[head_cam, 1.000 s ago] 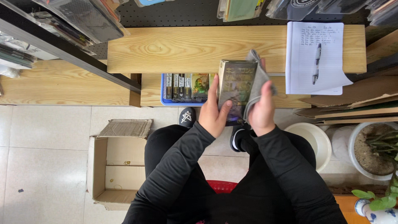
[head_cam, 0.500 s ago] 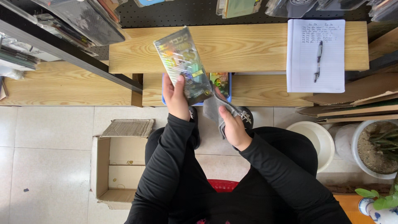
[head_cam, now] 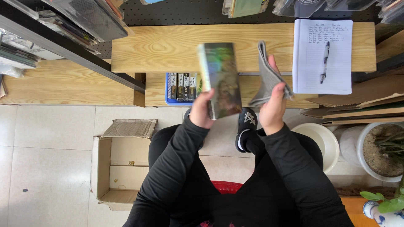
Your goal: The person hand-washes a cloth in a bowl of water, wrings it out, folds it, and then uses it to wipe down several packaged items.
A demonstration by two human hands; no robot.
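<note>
The left hand (head_cam: 202,110) fingers grip a shiny packet (head_cam: 221,80) (blurred) above the lower shelf (head_cam: 158,90); the right hand (head_cam: 272,105) fingers clutch a grey cloth (head_cam: 266,75). A blue bin (head_cam: 169,89) holds upright packs; the cardboard box (head_cam: 120,164) lies open.

2 hands: the left hand (head_cam: 201,110) holds 1 shiny packet (head_cam: 220,80), the right hand (head_cam: 272,107) 1 grey cloth (head_cam: 267,75). Also 1 notepad (head_cam: 322,56), 1 pen (head_cam: 324,61), 1 cardboard box (head_cam: 110,164), 1 blue tray (head_cam: 170,90), 2 shoes (head_cam: 246,126).
</note>
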